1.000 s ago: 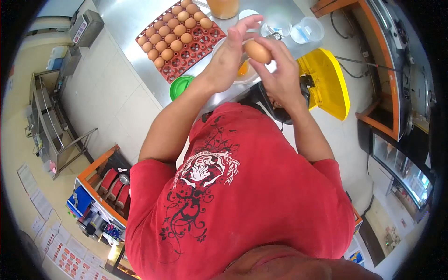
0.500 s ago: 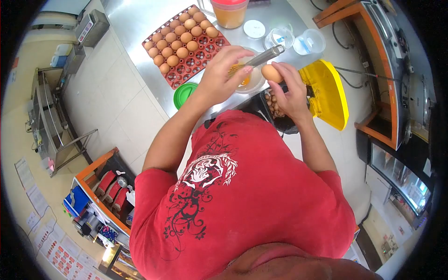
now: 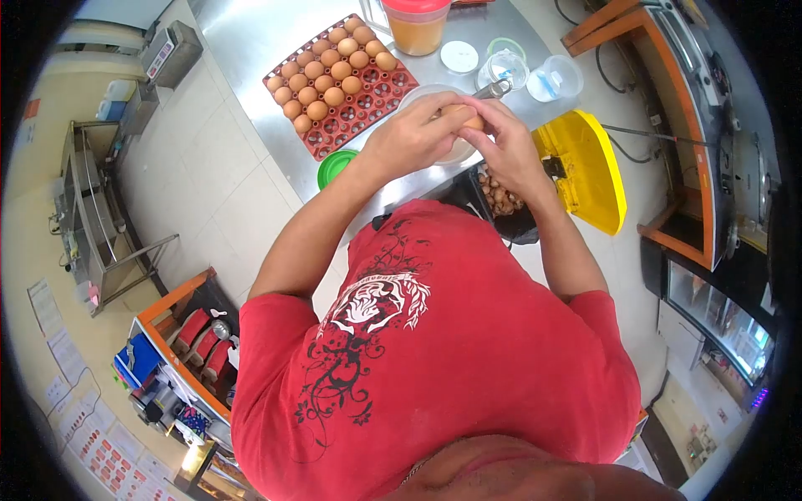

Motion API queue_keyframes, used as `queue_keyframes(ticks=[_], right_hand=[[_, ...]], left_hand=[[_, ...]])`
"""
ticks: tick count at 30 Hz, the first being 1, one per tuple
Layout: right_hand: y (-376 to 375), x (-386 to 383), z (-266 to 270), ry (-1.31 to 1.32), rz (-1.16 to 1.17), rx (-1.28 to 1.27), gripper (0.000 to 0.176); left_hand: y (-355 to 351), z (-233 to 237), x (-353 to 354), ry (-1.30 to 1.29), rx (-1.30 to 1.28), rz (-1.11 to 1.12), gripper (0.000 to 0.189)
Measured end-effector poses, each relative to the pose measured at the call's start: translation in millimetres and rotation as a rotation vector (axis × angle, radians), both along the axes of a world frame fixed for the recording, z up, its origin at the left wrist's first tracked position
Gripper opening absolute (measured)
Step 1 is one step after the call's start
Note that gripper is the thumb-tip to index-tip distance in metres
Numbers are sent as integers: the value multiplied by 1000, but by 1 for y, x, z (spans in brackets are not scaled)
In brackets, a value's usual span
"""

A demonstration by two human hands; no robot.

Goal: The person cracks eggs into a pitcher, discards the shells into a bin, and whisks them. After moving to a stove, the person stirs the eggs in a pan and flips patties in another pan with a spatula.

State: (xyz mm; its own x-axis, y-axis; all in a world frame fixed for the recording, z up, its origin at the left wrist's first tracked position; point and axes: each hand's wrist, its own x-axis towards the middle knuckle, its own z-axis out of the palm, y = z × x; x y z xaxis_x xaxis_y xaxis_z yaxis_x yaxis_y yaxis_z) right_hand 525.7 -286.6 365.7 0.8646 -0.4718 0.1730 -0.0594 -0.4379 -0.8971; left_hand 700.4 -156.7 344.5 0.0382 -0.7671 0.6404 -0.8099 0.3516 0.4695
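Note:
A brown egg is held between my two hands above a clear bowl on the steel table. My left hand is closed, its fingers curled against the egg's left side. On the other side, my right hand grips the egg with thumb and fingers. Behind the fingers a whisk rests in the bowl with only its handle end showing. The hands hide most of the bowl and what is in it. To the left stands a red egg tray with several rows of brown eggs.
A green lid lies by the near table edge. At the back are a red-lidded tub, a white lid and clear containers. Below the right hand is a bin of eggshells with a raised yellow lid.
My right hand has brought the egg leftward to meet my left hand over the bowl. My left hand has moved from beside the whisk onto the egg.

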Motion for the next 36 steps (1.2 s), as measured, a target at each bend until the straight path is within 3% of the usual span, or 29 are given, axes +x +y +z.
queue_keyframes(ticks=[3, 9, 11, 14, 16, 19, 21, 23, 26, 30, 32, 34, 36], right_hand=[[3, -3, 15, 109, -9, -128, 48], [5, -3, 16, 166, -36, -14, 44], [0, -11, 12, 140, -46, 143, 42], [-12, -42, 23, 214, -45, 299, 43], [-30, -72, 19, 333, -29, 298, 45], [-43, -111, 16, 701, -8, -421, 45], [-50, -106, 27, 759, -33, -362, 44], [-49, -87, 56, 744, -53, -185, 40], [-40, -43, 110, 675, 115, -128, 39], [-27, 32, 144, 494, 313, -297, 35], [-18, 81, 143, 469, 354, -380, 33], [-20, 135, 109, 463, 425, -556, 31], [-19, 204, 76, 703, 512, -619, 34]], left_hand=[[6, -1, 1, -22, 11, 4, 55], [10, 10, 0, 42, 104, -37, 62], [11, 25, -1, 95, 81, -17, 60], [25, 23, 29, 143, 55, 159, 69], [44, 14, 66, 169, 56, 359, 60], [80, -46, 127, 84, 162, 667, 51], [108, -86, 151, 90, 329, 755, 48], [129, -119, 163, 162, 535, 741, 45], [139, -135, 156, 56, 501, 742, 49], [137, -143, 153, 11, 533, 733, 45], [138, -140, 150, 18, 528, 742, 47], [141, -145, 148, 87, 487, 790, 46], [140, -156, 141, 222, 408, 864, 43]])
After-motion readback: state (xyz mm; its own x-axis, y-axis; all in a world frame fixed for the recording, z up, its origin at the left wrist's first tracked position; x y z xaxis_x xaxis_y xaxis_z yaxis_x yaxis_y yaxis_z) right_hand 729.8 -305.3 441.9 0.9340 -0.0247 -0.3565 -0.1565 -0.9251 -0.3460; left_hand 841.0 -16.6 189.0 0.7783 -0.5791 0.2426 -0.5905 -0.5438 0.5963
